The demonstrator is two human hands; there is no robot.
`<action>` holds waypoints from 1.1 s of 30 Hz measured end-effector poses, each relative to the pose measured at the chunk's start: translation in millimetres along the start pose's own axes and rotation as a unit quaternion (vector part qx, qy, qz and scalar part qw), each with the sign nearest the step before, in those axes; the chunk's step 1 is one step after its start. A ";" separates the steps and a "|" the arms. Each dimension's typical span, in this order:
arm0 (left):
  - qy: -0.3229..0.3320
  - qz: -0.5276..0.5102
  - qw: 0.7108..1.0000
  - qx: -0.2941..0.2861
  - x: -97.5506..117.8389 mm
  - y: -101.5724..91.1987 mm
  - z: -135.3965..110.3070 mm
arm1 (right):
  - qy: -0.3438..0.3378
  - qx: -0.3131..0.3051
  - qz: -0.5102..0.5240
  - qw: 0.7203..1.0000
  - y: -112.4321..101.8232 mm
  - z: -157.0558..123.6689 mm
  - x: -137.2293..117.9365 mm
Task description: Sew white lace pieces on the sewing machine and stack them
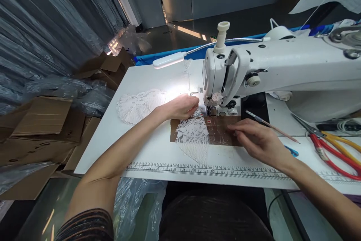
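My left hand (184,106) is closed, its fingertips pinching the upper end of a white fringed lace piece (192,130) just left of the needle area. The lace hangs over a brown plate (220,135) towards me, fringe spread on the white table. Its end under my fingers is partly hidden. My right hand (261,141) hovers at the plate's right side, fingers loosely bent with thumb and forefinger slightly apart; I see nothing between them. The white sewing machine (222,71) stands just behind, its presser foot close to my left fingertips. More white lace (139,105) lies to the left.
A lit lamp (169,60) reaches over the table (101,150), which has a printed ruler (208,171) along its front edge. Right of my hand lie a pencil-like tool (272,126), red-handled scissors (328,150) and a small blue item (292,151). Cardboard boxes (42,132) stand left.
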State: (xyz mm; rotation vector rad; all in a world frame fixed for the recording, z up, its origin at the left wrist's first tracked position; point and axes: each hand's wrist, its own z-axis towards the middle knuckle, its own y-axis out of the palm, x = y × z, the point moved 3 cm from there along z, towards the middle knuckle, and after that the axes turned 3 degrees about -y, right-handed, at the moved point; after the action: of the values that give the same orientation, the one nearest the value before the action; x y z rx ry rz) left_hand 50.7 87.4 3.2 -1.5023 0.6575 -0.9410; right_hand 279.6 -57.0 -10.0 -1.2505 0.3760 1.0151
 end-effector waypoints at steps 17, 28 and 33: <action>-0.070 -0.314 0.941 0.109 0.5 13.0 -22.9 | 0.139 -0.130 -0.190 0.963 77.3 82.6 -6.2; -0.062 -0.352 0.932 0.059 7.6 18.2 -20.3 | 0.174 -0.090 -0.214 0.957 78.7 78.5 -9.3; -0.076 -0.385 0.918 0.063 11.7 23.3 -16.3 | 0.172 -0.064 -0.216 0.959 80.2 76.7 -7.5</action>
State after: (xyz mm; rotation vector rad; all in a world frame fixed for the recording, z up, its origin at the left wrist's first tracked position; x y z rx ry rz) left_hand 45.4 65.4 -17.7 -1.7183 -0.1466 -1.3989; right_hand 190.4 7.0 -27.9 -1.5493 0.2868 0.4514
